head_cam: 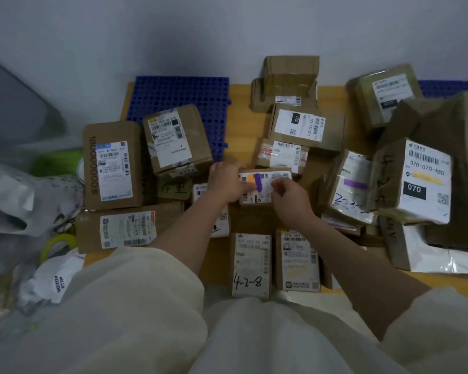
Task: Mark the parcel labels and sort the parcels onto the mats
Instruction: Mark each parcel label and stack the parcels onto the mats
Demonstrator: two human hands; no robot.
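A yellow-wood bench [239, 93] stands against a pale grey wall [227, 28], and nearly all of its top is covered with cardboard parcels. A blue perforated mat [189, 90] lies at the far left of the bench, touching the wall; a labelled parcel [177, 140] sits on its near edge, and a taller parcel printed with a long number [111, 164] stands just beside it at the bench's left edge. A second strip of blue mat [449, 87] shows at the far right, mostly hidden behind a heap of larger boxes, among them one marked 070 [419, 179].

In the middle, the small parcel [265, 187] being handled lies between the two hands. The left hand [227, 182] rests on its left end, fingers extended across the label by an orange and a purple mark. The right hand [288, 195] hovers over the right side of the label with fingers curled together as if pinching; whether it holds anything I cannot tell.

Bare bench shows only in a strip along the back between the mat and the stacked boxes [287, 82]. Off the left edge lie white plastic bags [16, 201] and a roll of yellow-green tape [58, 245]. Near the front edge lies a parcel marked 4-2-8 [250, 264].
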